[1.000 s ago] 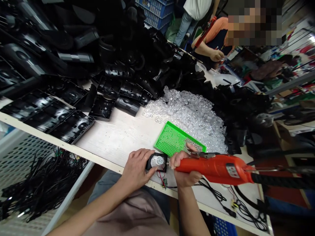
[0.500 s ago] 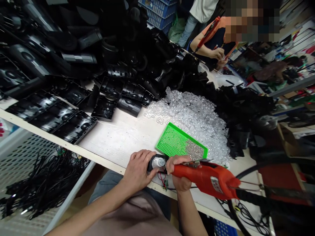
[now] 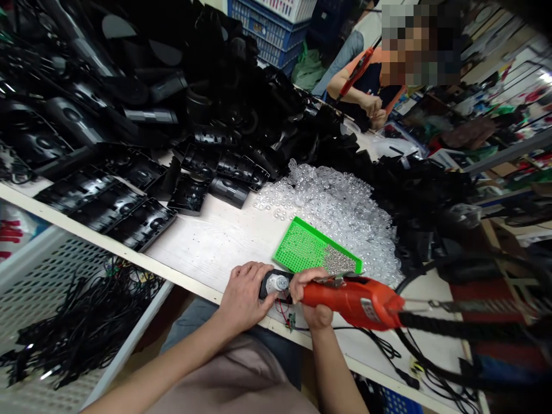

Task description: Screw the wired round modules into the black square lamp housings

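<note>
At the table's front edge, my left hand (image 3: 246, 294) is closed round the left end of a black housing (image 3: 266, 283) with a round silver motor (image 3: 281, 282) on it. My right hand (image 3: 314, 296) grips a red electric screwdriver (image 3: 351, 300), which lies nearly level with its front end at the housing's right side; the tip is hidden by my fingers. Thin red wires run from the housing to a small green circuit board (image 3: 292, 322) at the table edge. Just behind my hands is a green tray (image 3: 297, 244) with small metal screws (image 3: 338, 261) at its right end.
Clear plastic parts (image 3: 345, 201) are heaped behind the tray. Black shells (image 3: 142, 221) cover the table's left and back. A white crate (image 3: 56, 259) of black cables stands front left. Cords hang at the right. Across the table sits a person (image 3: 371, 86) beside another red screwdriver.
The camera view has shifted slightly. The rear end of the red screwdriver has swung up, making it more level. Both hands keep their holds. The other person's hands have shifted a little.
</note>
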Demonstrator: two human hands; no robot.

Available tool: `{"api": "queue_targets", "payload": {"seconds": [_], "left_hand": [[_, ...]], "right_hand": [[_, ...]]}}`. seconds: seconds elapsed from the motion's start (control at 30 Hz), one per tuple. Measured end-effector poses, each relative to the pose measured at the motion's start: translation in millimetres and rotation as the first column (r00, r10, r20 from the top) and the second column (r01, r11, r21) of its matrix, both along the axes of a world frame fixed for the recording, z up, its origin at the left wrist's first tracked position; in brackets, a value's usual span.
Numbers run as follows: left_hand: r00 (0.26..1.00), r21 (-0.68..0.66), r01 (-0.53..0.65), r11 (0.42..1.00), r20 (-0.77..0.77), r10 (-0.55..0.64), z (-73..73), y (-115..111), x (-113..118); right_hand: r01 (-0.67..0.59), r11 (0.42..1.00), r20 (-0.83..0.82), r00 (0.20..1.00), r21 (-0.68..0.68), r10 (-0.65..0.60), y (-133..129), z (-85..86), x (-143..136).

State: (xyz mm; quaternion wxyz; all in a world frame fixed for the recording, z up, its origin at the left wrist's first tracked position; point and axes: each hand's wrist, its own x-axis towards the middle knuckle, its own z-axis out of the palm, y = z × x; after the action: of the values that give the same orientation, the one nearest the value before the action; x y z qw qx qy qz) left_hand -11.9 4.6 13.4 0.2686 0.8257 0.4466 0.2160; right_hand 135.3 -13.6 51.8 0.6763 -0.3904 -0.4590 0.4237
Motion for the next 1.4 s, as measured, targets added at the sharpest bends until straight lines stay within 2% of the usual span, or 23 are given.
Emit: {"api": "queue_targets", "payload": {"seconds": [0.13, 0.23, 0.27, 0.33, 0.4, 0.5, 0.57, 0.6, 0.63, 0.7, 0.77, 0.8, 0.87, 0.9, 0.97, 1.07, 1.2, 1.27, 1.33, 1.4], "left_hand": [[0.999, 0.001, -0.031, 1.000, -0.009, 0.031, 2.1, 0, 2], [0.998, 0.003, -0.060, 0.998, -0.017, 0.060, -0.2, 0, 4], [0.998, 0.005, -0.065, 0.998, -0.014, 0.065, -2.0, -1, 3], [0.999, 0.008, -0.050, 0.999, 0.004, 0.050, -6.4, -1, 1], [1.000, 0.004, -0.002, 1.000, 0.019, 0.002, -10.9, -1, -2], [0.999, -0.017, 0.053, 0.998, 0.015, -0.053, -14.1, 1, -6], [0.999, -0.034, 0.053, 0.998, 0.010, -0.053, -13.4, 4, -8], [0.999, -0.041, 0.052, 0.998, 0.012, -0.052, -12.7, 5, -8], [0.998, -0.046, 0.054, 0.998, 0.018, -0.053, -12.1, 6, -9], [0.998, -0.043, 0.061, 0.997, 0.030, -0.060, -12.0, 8, -10], [0.997, -0.029, 0.066, 0.997, 0.041, -0.065, -14.1, 9, -13], [0.997, -0.019, 0.069, 0.997, 0.047, -0.068, -15.7, 9, -14], [0.994, 0.007, 0.082, 0.997, 0.069, -0.082, -18.3, 8, -15], [0.992, 0.026, 0.080, 0.996, 0.095, -0.082, -18.3, 7, -15], [0.981, 0.073, 0.045, 0.996, 0.184, -0.058, -13.6, 4, -10], [0.937, 0.130, -0.017, 0.991, 0.348, -0.030, 5.4, -3, 7], [0.914, 0.128, -0.009, 0.992, 0.403, -0.044, 31.3, -14, 33], [0.910, 0.134, 0.018, 0.991, 0.408, -0.072, 35.1, -18, 41], [0.897, 0.125, 0.076, 0.989, 0.426, -0.123, 33.0, -23, 46], [0.868, 0.038, 0.146, 0.989, 0.475, -0.146, 28.4, -29, 50]], "right_hand": [[-0.079, 0.996, 0.005, 0.997, -0.039, 0.079, 4, 13.4, 11], [0.023, 0.999, 0.204, 0.979, -0.043, -0.014, 2, 26.5, 30], [0.097, 0.993, 0.337, 0.939, -0.061, -0.071, -1, 28.9, 36], [0.268, 0.956, 0.623, 0.769, -0.116, -0.140, -8, 27.1, 43], [0.355, 0.911, 0.809, 0.587, -0.209, -0.043, -16, 16.1, 40], [0.310, 0.900, 0.889, 0.432, -0.306, 0.153, -24, -7.5, 21], [0.297, 0.914, 0.908, 0.393, -0.277, 0.148, -26, -17.5, 10], [0.307, 0.914, 0.902, 0.415, -0.265, 0.122, -26, -19.3, 8], [0.329, 0.905, 0.875, 0.476, -0.271, 0.089, -25, -19.3, 9], [0.361, 0.864, 0.718, 0.697, -0.350, -0.001, -22, -15.7, 18], [0.340, 0.819, 0.384, 0.909, -0.461, -0.162, -20, -10.9, 28], [0.284, 0.813, 0.177, 0.958, -0.509, -0.224, -19, -8.9, 32], [0.126, 0.830, -0.185, 0.946, -0.543, -0.265, -19, -6.8, 34], [0.057, 0.839, -0.301, 0.919, -0.540, -0.256, -21, -6.6, 32], [-0.032, 0.854, -0.415, 0.883, -0.519, -0.220, -25, -7.9, 26], [-0.045, 0.856, -0.413, 0.888, -0.515, -0.202, -35, -14.0, 19], [0.059, 0.822, -0.367, 0.875, -0.567, -0.315, -47, -29.3, 18], [0.069, 0.819, -0.378, 0.863, -0.570, -0.335, -53, -37.8, 17], [0.069, 0.830, -0.366, 0.875, -0.554, -0.317, -60, -43.3, 13], [0.124, 0.846, -0.287, 0.907, -0.518, -0.308, -70, -42.7, 10]]}}
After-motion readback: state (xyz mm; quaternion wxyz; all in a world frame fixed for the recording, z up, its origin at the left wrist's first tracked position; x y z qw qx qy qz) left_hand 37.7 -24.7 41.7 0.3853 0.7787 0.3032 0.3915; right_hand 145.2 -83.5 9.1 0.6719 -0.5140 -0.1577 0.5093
